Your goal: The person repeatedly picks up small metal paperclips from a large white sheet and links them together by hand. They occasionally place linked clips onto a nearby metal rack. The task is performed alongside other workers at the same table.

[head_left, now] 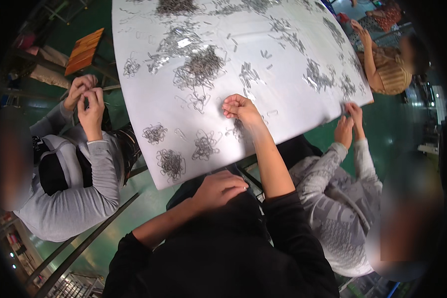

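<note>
Two hands: right hand (241, 109) is out on the white table (293, 114), fingers curled tight, can't tell what's pinched in there
Left hand (218, 190): loosely closed, resting in the lap by the table edge, holding nothing I can see
Wire clips (205, 145): tangled bunches just beside the right hand, bigger heaps (199, 67) further up
Neighbours: a person in a grey sleeve (102, 169) on the left, another on the right, both fiddling with their own bits

table (293, 114): white | wire clips (198, 69): silver-grey | floor (397, 124): green | stool (84, 49): orange
</note>
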The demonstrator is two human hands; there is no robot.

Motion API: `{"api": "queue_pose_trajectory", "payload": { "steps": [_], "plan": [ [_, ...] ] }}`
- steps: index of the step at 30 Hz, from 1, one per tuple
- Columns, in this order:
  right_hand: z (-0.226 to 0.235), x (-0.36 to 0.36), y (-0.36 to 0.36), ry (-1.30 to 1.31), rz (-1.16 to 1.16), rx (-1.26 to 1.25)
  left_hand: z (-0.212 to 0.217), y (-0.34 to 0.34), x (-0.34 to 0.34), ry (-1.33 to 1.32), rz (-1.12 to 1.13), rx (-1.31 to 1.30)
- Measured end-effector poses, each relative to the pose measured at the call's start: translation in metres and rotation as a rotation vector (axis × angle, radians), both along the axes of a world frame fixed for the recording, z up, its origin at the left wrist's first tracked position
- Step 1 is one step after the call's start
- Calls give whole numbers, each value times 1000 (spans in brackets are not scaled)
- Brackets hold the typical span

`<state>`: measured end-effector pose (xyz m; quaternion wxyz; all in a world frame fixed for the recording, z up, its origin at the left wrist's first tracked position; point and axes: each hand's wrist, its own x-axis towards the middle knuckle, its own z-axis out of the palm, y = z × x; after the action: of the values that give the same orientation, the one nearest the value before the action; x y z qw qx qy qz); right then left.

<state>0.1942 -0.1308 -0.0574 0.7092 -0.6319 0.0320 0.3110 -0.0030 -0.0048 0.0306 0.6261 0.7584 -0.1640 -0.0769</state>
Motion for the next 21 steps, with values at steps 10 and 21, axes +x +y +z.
{"api": "queue_pose_trajectory", "payload": {
  "steps": [10,21],
  "plan": [
    [90,-181,-73,-15,-470,201,-2,-23,-5,-56,107,-34],
    [95,-228,-56,-89,-718,239,-1,-35,1,-91,122,-56]
  ]
}}
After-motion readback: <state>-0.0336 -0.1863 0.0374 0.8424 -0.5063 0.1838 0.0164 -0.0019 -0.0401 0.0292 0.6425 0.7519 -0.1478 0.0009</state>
